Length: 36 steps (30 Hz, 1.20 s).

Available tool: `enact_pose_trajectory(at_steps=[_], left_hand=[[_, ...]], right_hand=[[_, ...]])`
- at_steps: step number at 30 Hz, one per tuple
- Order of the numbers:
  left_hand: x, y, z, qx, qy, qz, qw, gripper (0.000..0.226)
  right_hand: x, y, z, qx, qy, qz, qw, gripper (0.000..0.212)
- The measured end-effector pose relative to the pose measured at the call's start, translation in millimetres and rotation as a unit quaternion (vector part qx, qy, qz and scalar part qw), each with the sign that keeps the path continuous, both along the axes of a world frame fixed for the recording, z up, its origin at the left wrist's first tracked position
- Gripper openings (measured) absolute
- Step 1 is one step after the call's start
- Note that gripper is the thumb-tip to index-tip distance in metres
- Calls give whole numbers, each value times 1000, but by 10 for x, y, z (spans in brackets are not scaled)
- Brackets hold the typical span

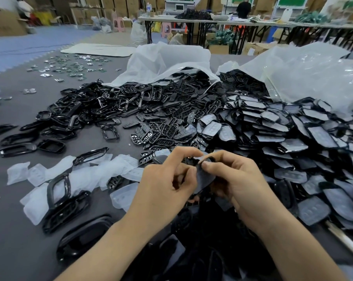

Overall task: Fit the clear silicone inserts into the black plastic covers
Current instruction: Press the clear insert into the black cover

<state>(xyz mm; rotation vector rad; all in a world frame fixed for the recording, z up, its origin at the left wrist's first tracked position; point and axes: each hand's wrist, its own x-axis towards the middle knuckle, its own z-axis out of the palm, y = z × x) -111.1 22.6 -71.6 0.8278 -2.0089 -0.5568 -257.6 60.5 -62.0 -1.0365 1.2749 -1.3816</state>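
Both hands pinch one black cover [204, 179] just above the grey table [13, 230]: left hand [167, 179] curled round its edge, right hand [236, 179] with the thumb pressing its top. Two plastic bags, left bag [161, 57] and right bag [303, 74], spill black parts. Fitted covers [293, 134] heap at right, empty covers [163, 130] in the centre, clear inserts [56, 171] at front left, all too many to count
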Motion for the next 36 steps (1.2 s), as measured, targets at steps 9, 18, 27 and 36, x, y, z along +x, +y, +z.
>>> enact_pose_trajectory(at_steps=[9,18,27,36], left_hand=[[-68,1,-40,174,146,6,974,15],[-106,-12,-35,300,239,-28,923,13],[-134,19,-12,291,255,-12,922,16],[-157,69,-22,209,218,-17,953,10]], right_hand=[[88,17,-29,-87,-30,-15,996,10],[204,18,-61,-92,-118,15,989,10],[258,51,-16,-75,-116,17,990,21],[271,25,-50,-59,-190,9,980,36]])
